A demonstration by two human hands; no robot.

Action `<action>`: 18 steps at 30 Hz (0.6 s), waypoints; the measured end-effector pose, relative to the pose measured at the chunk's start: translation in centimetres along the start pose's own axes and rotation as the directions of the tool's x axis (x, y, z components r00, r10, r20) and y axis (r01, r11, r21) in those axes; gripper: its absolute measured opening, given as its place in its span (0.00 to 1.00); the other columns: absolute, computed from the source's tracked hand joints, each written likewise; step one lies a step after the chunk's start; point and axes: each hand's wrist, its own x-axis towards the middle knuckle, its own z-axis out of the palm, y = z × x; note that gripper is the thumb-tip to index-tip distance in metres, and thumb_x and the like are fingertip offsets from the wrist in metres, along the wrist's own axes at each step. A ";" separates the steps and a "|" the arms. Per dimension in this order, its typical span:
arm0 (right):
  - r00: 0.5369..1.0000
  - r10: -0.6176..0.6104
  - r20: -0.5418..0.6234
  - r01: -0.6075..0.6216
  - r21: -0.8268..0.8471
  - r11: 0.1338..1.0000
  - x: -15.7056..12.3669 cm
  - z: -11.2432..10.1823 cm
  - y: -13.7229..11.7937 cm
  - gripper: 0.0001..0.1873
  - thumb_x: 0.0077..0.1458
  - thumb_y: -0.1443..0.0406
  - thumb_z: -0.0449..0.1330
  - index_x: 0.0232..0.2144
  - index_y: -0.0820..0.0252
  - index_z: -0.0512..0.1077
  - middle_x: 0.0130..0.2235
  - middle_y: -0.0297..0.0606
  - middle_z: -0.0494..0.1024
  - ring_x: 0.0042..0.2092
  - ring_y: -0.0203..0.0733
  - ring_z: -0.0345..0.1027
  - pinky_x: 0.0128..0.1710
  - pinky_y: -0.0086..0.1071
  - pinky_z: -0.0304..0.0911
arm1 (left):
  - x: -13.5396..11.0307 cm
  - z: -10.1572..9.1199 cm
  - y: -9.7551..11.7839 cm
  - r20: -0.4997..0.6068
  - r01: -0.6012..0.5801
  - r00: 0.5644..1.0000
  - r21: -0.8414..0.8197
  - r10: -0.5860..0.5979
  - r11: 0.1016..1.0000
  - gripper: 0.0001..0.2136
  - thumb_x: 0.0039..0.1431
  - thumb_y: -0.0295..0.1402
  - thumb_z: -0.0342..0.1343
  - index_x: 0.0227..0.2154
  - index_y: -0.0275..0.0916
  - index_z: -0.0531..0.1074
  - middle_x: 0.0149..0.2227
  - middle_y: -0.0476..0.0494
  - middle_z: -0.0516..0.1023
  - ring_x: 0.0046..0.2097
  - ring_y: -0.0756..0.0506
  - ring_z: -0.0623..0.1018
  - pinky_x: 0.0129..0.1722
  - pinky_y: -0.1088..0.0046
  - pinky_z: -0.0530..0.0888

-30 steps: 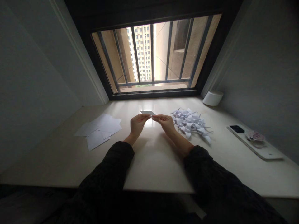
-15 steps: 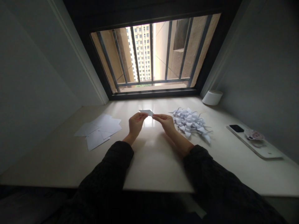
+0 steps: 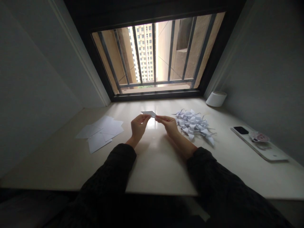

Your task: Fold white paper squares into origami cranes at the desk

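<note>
A small piece of folded white paper is held up over the middle of the sill, before the window. My left hand pinches its near edge between thumb and fingers. At its right end my right hand also grips it with thumb and forefinger. The paper's finer folds are too small to make out. Beside my right hand lies a heap of folded paper cranes. Flat sheets of white paper overlap on the surface to the left of my left hand.
A pale, glossy sill runs up to the barred window. On the right lies a white phone with a round grip on its back. A white cylindrical object stands in the far right corner, by the wall.
Almost nothing differs. Both hands stay in place on the folded paper, which looks slightly lighter and a little tilted compared with before.
</note>
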 end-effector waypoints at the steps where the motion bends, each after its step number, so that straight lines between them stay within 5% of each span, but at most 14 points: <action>1: 1.000 0.004 0.000 -0.004 0.008 1.000 0.0 0.0 0.0 0.15 0.30 0.61 0.73 0.27 0.55 0.81 0.30 0.37 0.83 0.35 0.43 0.76 0.45 0.40 0.68 | 0.0 0.0 0.0 -0.004 0.004 1.000 -0.004 -0.004 1.000 0.10 0.51 0.39 0.64 0.33 0.38 0.78 0.34 0.43 0.82 0.37 0.45 0.81 0.42 0.64 0.78; 18: 1.000 -0.009 0.011 0.009 0.064 0.998 0.0 -0.2 0.7 0.15 0.33 0.61 0.73 0.29 0.55 0.80 0.27 0.35 0.81 0.31 0.40 0.74 0.40 0.38 0.68 | 0.0 0.3 0.5 -0.022 0.034 0.999 -0.065 -0.035 0.997 0.11 0.49 0.38 0.65 0.34 0.38 0.77 0.32 0.44 0.82 0.35 0.46 0.81 0.38 0.66 0.78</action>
